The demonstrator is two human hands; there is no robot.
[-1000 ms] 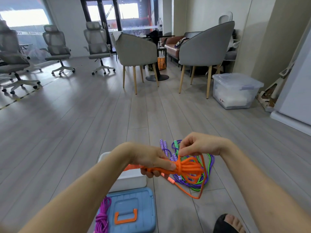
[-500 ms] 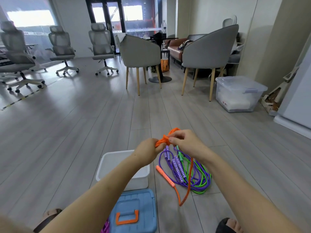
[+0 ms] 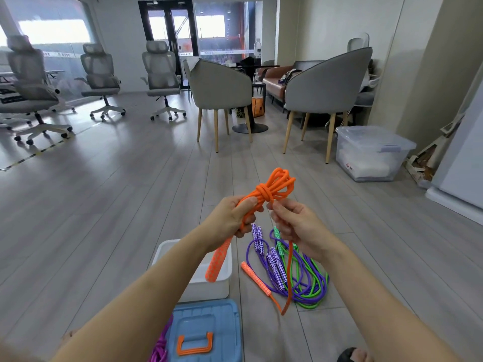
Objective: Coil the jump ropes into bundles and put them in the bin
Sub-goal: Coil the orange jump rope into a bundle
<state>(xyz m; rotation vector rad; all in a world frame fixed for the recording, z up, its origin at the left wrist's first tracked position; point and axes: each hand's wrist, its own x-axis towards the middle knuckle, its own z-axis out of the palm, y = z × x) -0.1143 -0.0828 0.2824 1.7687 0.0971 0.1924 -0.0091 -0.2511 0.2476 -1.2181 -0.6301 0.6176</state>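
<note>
An orange jump rope (image 3: 271, 188), coiled into a bundle with a wrap round its middle, is held up above the floor. My left hand (image 3: 232, 218) grips the bundle below the wrap, and one orange handle (image 3: 218, 259) hangs from that fist. My right hand (image 3: 295, 223) pinches the rope's free strand, which drops down to the second orange handle (image 3: 254, 279) on the floor. The white bin (image 3: 209, 283) stands open under my left forearm. Purple jump ropes (image 3: 274, 265) and a green jump rope (image 3: 311, 296) lie tangled on the floor to the bin's right.
A blue lid with an orange handle (image 3: 206, 333) lies in front of the bin, with a magenta rope (image 3: 159, 348) at its left. My foot (image 3: 352, 356) shows at the bottom right. Two grey armchairs (image 3: 329, 82), a clear storage box (image 3: 371, 152) and office chairs (image 3: 162, 74) stand farther off.
Both hands have risen with the orange rope. The bundle now stands higher and tighter, with a wrap round its middle, and one handle hangs from my left hand.
</note>
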